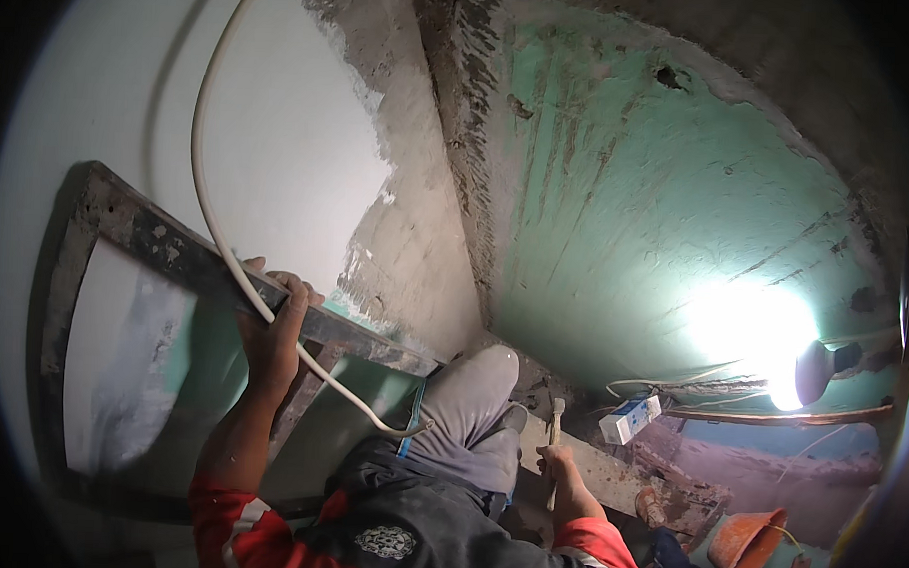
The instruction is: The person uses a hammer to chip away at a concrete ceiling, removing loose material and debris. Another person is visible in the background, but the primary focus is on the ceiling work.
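Observation:
My left hand [281, 323] has its fingers wrapped over the top bar of a dark, worn frame [161, 239] that leans against the white wall. A pale flexible hose or cable [206, 180] hangs down from above, crosses the frame beside that hand and ends over my grey-trousered knee. Low at centre right, my right hand [557, 456] is closed around a slim, light-coloured stick-like tool [555, 425], held upright. Its upper end is pale and a little wider; the exact kind is too small to tell.
Behind stands a green, scraped wall [618, 180], meeting rough grey plaster in the corner. A bright lamp [814, 372] is at the right, near a small white-and-blue box [630, 420] and thin wires. Lower right are an orange bucket [744, 546], a dirty plank [608, 480] and another person's foot [651, 506].

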The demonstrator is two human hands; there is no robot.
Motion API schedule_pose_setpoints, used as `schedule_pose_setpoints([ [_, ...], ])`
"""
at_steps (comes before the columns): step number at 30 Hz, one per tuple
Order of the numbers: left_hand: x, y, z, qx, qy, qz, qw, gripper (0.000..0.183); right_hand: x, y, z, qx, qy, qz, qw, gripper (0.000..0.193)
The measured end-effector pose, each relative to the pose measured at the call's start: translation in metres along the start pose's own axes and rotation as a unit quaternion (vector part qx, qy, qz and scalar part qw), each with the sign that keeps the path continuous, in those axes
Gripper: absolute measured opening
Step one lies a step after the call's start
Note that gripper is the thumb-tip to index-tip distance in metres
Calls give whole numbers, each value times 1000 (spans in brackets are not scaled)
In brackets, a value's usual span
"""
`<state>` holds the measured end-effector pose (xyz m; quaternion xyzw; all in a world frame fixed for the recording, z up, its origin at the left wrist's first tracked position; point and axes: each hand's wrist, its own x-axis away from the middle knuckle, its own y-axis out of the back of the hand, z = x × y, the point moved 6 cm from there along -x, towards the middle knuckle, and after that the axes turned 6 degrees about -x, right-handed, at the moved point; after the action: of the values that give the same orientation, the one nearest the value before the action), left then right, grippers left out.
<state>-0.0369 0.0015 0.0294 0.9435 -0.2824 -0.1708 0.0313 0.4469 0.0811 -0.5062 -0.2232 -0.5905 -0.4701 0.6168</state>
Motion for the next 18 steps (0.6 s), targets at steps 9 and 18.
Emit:
schedule_pose_setpoints([
  [9, 0, -3, -3, 15, -13, 21, 1000, 52, -6, -22, -1, -22, -13, -2, 1000, 24],
  [18, -2, -4, 0, 39, -9, 29, 999, 50, 9, -27, -17, 39, 15, -10, 999, 23],
])
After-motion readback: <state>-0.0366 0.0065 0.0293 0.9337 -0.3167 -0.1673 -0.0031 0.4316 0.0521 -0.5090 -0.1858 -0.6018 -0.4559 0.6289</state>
